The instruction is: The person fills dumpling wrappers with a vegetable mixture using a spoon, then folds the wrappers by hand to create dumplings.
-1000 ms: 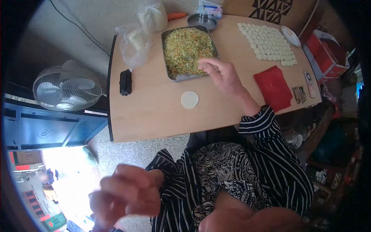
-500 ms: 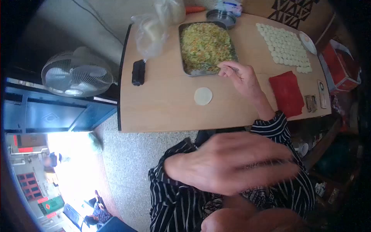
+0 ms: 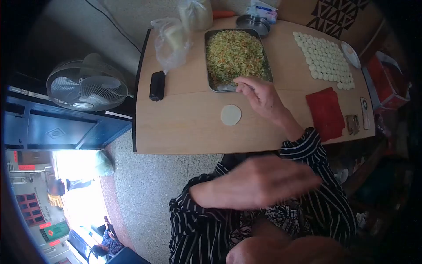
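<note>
My right hand [image 3: 261, 99] is at the front edge of a metal tray [image 3: 269, 75] heaped with chopped vegetable filling [image 3: 235, 57]. Its thumb and fingers are pinched together; I cannot tell what is between them. On the table just in front of the tray lies a thin round dough wrapper [image 3: 231, 115], flat and pale. My left hand [image 3: 259, 182] hovers close before my body, below the table edge, its fingers smeared by motion.
Rows of small dough pieces [image 3: 325, 61] lie at the back right, near a white plate [image 3: 350, 55]. A red cloth [image 3: 325, 114] is at the right front. Left stand a black case [image 3: 157, 86], a plastic bag [image 3: 173, 44] and a fan [image 3: 88, 86]. A round tin [image 3: 252, 25] sits behind.
My right hand has shifted slightly left along the tray's front edge. My left hand, blurred in both frames, has turned and moved a little up. The view has tilted slightly.
</note>
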`<move>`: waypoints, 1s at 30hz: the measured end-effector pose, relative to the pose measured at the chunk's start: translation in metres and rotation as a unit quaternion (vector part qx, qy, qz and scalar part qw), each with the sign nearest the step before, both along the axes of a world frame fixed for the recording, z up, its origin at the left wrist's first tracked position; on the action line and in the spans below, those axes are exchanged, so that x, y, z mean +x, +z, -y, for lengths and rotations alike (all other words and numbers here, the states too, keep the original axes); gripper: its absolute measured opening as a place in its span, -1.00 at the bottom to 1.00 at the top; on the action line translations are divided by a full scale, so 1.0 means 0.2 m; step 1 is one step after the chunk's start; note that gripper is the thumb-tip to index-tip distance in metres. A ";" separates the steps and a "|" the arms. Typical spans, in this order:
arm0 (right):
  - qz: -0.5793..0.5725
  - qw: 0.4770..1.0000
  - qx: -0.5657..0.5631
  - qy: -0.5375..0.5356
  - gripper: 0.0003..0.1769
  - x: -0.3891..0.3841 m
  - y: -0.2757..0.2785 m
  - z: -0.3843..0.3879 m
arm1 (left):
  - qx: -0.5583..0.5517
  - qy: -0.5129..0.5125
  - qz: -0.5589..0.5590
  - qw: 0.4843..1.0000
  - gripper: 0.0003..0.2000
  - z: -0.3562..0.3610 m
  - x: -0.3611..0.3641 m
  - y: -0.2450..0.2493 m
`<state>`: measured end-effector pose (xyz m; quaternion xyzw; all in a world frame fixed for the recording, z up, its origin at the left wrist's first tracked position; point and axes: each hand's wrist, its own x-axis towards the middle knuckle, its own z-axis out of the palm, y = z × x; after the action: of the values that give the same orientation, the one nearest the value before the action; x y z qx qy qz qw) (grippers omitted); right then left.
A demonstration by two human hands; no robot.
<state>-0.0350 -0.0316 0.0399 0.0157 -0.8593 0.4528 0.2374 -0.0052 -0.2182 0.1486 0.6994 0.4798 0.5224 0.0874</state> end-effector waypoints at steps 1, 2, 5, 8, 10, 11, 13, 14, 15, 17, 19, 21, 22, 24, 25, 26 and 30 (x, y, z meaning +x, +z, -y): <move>0.004 1.000 0.009 0.001 -0.77 0.00 0.01 0.00 | -0.053 0.075 -0.007 0.996 -0.66 0.03 -0.04 -0.04; 0.007 1.000 0.018 0.001 -0.78 -0.01 0.01 0.00 | -0.067 0.119 0.011 0.991 -0.68 0.06 -0.10 -0.11; 0.000 1.000 0.029 -0.010 -0.77 -0.01 0.00 0.00 | -0.131 0.303 0.051 0.943 -0.71 0.16 -0.22 -0.32; 0.014 1.000 0.005 -0.018 -0.78 -0.03 -0.01 0.01 | -0.148 0.432 0.175 0.872 -0.77 0.23 -0.33 -0.55; 0.000 1.000 0.001 -0.029 -0.78 -0.03 -0.01 0.03 | -0.157 0.500 0.199 0.829 -0.80 0.27 -0.38 -0.67; -0.007 0.999 -0.001 -0.033 -0.78 -0.03 -0.01 0.03 | -0.147 0.508 0.194 0.826 -0.81 0.27 -0.39 -0.71; -0.026 0.999 0.025 -0.028 -0.78 -0.03 -0.01 0.04 | -0.127 0.524 0.185 0.822 -0.83 0.27 -0.40 -0.75; -0.035 0.998 0.039 -0.026 -0.78 -0.03 0.00 0.04 | -0.137 0.516 0.181 0.826 -0.83 0.27 -0.40 -0.76; -0.037 0.998 0.043 -0.010 -0.77 -0.03 0.00 0.04 | -0.147 0.508 0.177 0.830 -0.83 0.28 -0.40 -0.74; -0.042 0.997 0.053 0.020 -0.76 -0.04 0.01 0.02 | -0.156 0.499 0.181 0.833 -0.84 0.28 -0.40 -0.73; 0.016 0.999 0.028 0.040 -0.78 -0.02 0.03 0.00 | -0.157 0.496 0.199 0.831 -0.84 0.28 -0.40 -0.72; 0.061 0.997 -0.005 0.041 -0.80 0.02 0.06 -0.02 | -0.163 0.490 0.207 0.831 -0.85 0.28 -0.40 -0.73; 0.077 0.996 -0.026 0.031 -0.81 0.06 0.08 -0.04 | -0.166 0.488 0.211 0.831 -0.85 0.28 -0.40 -0.73; 0.081 0.995 -0.051 0.009 -0.82 0.11 0.09 -0.07 | -0.147 0.493 0.164 0.842 -0.86 0.28 -0.40 -0.72; 0.068 0.996 -0.054 -0.005 -0.82 0.13 0.10 -0.08 | -0.136 0.494 0.140 0.847 -0.86 0.27 -0.41 -0.72; 0.055 0.997 -0.057 -0.020 -0.82 0.15 0.10 -0.10 | -0.138 0.495 0.146 0.845 -0.86 0.27 -0.41 -0.72; 0.078 0.993 -0.083 -0.008 -0.79 0.20 0.12 -0.12 | -0.148 0.493 0.153 0.844 -0.86 0.27 -0.40 -0.72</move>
<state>0.0048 -0.0071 0.0637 -0.0469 -0.8347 0.5206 0.1735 -0.0861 -0.2715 0.0049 0.2607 0.8135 0.5198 -0.0064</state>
